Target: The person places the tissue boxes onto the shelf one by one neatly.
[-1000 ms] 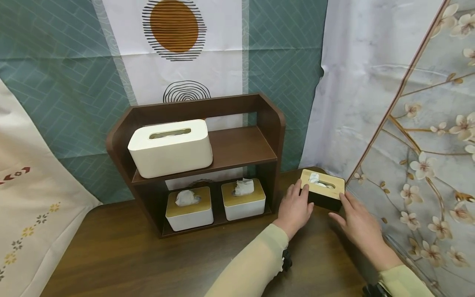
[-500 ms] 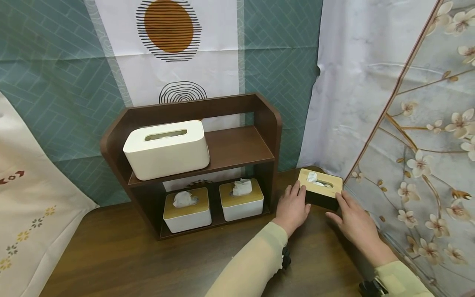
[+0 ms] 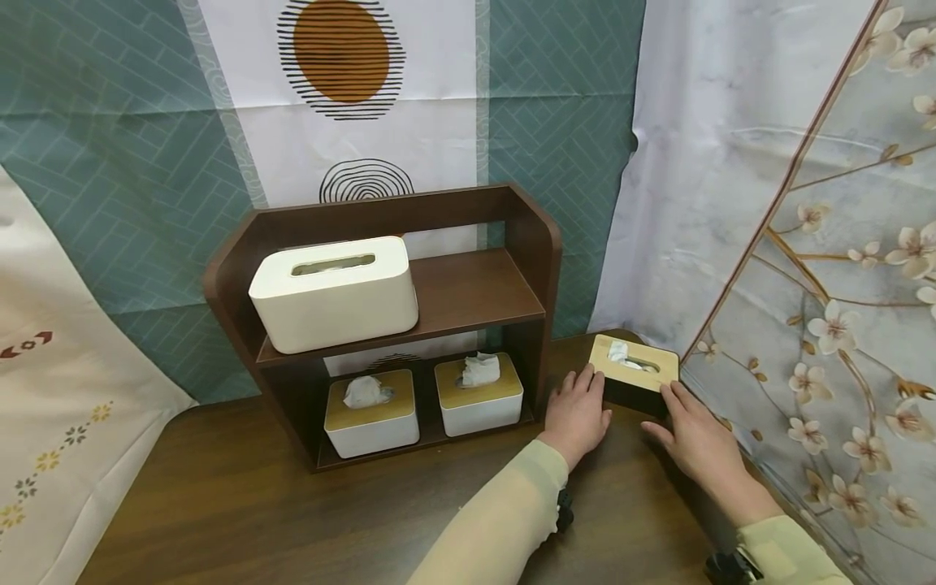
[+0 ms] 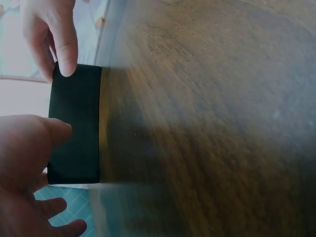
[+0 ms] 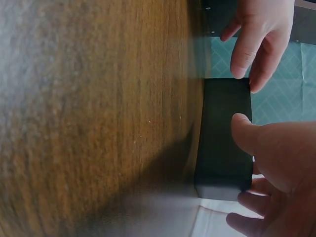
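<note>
A small black tissue box (image 3: 634,375) with a pale wooden lid and a tissue poking out stands on the brown table (image 3: 292,512), right of the shelf. My left hand (image 3: 578,414) rests against its left end with fingers nearly straight, thumb by the front face. At the front right corner my right hand (image 3: 695,439) touches it the same way. The left wrist view shows the box's black front (image 4: 74,131) between my left thumb (image 4: 29,143) and a right finger (image 4: 64,44). In the right wrist view my right thumb (image 5: 247,133) lies over the box (image 5: 222,148).
A dark wooden shelf (image 3: 526,244) stands left of the box, with a large white tissue box (image 3: 335,292) on its upper board and two small white ones (image 3: 371,413) (image 3: 478,394) below. Hanging cloths close off the back and the right side (image 3: 841,284).
Both hands have drawn back a little toward me along the box's sides. The left fingertips have left the lid's edge. The box stays where it was.
</note>
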Available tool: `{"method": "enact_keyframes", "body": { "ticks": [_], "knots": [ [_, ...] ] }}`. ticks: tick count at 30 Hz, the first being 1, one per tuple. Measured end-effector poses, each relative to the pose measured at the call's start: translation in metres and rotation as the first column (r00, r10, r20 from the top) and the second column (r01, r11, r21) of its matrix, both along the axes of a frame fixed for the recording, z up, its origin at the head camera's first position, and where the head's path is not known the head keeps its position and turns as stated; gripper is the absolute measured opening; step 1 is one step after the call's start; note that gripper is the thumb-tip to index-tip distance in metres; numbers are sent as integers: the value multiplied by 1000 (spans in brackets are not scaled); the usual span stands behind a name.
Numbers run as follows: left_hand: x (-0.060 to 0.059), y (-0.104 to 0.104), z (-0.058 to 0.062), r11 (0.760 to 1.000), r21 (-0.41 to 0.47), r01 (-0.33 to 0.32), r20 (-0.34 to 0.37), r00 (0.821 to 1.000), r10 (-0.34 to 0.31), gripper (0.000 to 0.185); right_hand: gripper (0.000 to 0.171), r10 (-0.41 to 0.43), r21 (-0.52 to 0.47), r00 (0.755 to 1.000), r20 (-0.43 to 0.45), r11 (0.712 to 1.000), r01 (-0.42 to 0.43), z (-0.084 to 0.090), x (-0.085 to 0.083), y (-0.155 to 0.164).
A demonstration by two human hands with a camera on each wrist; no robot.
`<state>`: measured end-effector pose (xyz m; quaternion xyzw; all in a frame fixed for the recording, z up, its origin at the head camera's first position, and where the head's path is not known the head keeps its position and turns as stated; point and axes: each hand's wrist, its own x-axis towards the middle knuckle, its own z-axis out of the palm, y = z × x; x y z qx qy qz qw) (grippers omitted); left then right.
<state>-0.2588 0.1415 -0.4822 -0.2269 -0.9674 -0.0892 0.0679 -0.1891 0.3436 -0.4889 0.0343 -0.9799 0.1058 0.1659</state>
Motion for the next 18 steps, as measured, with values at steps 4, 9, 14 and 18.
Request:
{"method": "enact_keyframes", "body": {
  "ticks": [4,9,14,18],
  "knots": [
    [2,-2,0,1000,-3,0,2,1000,0,65,81,3,-3,1000,5,1000,-3,-2,0,1],
    [4,-4,-2,1000,3,3,7,1000,-4,66,79,13,5,1000,-19,1000,-13,-2,2,-1],
    [5,-6,-5,1000,12,5,10,1000,-5,65,78,16,0,1000,-20,1000,-16,-1,5,-4],
    [8,-9,-5,1000,12,6,3,1000,-6,64,77,25,-10,1000,-11,1000,-25,-1,9,-4]
  ]
}}
